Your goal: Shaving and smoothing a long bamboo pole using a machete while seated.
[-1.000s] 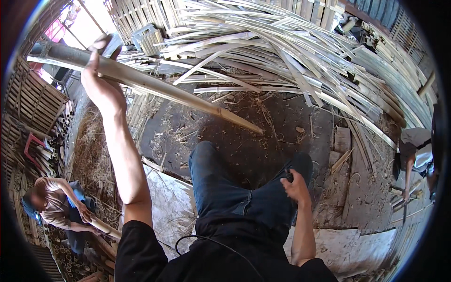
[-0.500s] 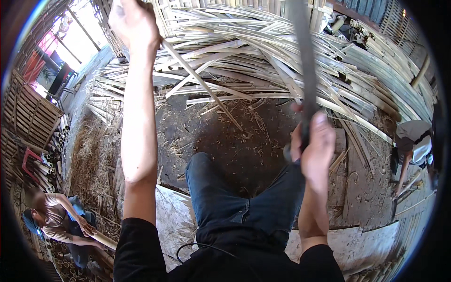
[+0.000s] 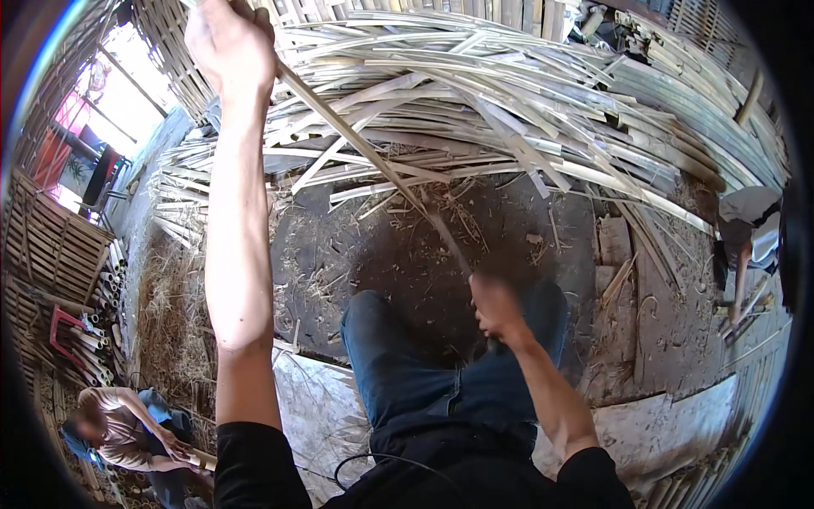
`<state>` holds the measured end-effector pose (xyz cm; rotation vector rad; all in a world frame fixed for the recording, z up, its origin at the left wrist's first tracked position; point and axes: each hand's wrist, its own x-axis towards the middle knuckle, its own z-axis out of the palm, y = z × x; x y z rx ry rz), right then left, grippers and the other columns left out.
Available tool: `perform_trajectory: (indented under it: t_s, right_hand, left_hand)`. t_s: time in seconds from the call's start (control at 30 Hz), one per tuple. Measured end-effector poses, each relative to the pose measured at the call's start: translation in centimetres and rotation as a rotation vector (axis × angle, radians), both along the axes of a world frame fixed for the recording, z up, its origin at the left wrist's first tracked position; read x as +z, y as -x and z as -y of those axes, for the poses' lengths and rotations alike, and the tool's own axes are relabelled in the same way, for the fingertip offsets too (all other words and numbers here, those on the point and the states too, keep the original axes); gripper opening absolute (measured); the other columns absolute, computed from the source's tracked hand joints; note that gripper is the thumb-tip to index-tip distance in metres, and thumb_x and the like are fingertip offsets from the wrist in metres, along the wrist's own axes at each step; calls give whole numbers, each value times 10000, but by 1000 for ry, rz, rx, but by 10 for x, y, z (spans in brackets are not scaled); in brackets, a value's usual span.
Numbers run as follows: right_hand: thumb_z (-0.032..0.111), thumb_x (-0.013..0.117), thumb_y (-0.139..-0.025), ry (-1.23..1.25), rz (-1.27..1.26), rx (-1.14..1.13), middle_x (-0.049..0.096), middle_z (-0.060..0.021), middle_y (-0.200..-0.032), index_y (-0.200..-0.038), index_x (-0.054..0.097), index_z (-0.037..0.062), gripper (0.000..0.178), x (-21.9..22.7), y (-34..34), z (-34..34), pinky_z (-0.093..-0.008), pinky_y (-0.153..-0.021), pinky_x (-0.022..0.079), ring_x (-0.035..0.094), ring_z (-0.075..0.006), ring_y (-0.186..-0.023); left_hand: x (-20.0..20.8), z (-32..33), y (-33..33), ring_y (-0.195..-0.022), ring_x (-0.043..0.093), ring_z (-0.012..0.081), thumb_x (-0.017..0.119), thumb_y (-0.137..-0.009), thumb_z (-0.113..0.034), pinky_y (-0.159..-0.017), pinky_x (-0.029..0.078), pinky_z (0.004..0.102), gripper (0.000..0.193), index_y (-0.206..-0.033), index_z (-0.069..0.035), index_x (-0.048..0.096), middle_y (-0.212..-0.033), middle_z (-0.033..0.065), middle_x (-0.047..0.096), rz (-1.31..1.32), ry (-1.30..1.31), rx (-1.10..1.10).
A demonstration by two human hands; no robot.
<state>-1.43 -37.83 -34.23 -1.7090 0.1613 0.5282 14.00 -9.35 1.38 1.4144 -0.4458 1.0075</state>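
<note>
My left hand [image 3: 231, 47], raised at the upper left with the arm stretched out, is closed round a long thin bamboo strip [image 3: 343, 129]. From that fist the strip slants down to the right, its lower end over the dark ground. My right hand [image 3: 496, 307] is wrapped round the handle of a machete, in front of my right knee. Motion smears the machete blade [image 3: 452, 242], which points up and left to the strip's lower end. Whether blade and strip touch, I cannot tell.
A wide pile of split bamboo strips [image 3: 475, 85] lies ahead. Shavings litter the dark ground [image 3: 339, 229]. One person [image 3: 127, 424] handles bamboo at the lower left; another person [image 3: 750, 220] bends over at the right edge. A woven bamboo panel [image 3: 55, 242] stands on the left.
My right hand has swung the machete down and left, from upright to the strip's lower end. My left hand keeps hold of the strip and has shifted slightly left.
</note>
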Motion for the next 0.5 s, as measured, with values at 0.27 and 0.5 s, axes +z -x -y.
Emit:
perform_trajectory:
  t_s: [0.27,0.5]
  right_hand:
    - [538,398,-1057,-401,421,-185,437,-1,-535,-888,577,33,562,184,-17,1,-227,-384,341,412,-68,-403]
    - [581,324,-1043,-1042,570,-333,474,-35,-578,-918,550,27,611,210,-16,-60,-310,-427,374,458,-140,-453]
  left_hand:
    - [30,-11,-19,-445,258,60,464,-1046,-522,-410,231,236,376,-804,-235,458,-584,-85,297,84,5,-19]
    - [16,-114,-38,-493,269,58,457,-1049,-514,-443,246,225,323,-887,-237,489,-651,-87,324,-5,97,-423]
